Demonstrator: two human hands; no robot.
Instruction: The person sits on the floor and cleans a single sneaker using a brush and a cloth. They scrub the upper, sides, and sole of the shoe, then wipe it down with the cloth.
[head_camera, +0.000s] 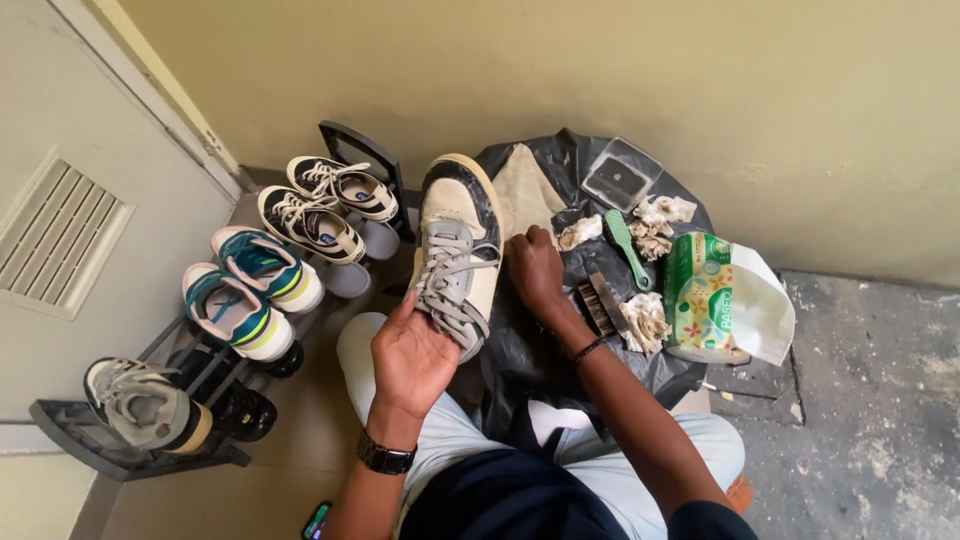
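Cream-and-black leather sneaker (458, 250) sits gripped only at its heel in my left hand (412, 355), so I judge pressure from my right hand (535, 272), fingers curled against its side, could tip it.

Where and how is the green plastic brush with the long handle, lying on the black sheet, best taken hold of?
Probably by its handle end. The green plastic brush lies flat on the black sheet, its wider head toward the wall and its slim handle pointing back toward the person. Crumpled tissues crowd the head's right, so coming from above on the near end, with the right hand, looks cleanest.
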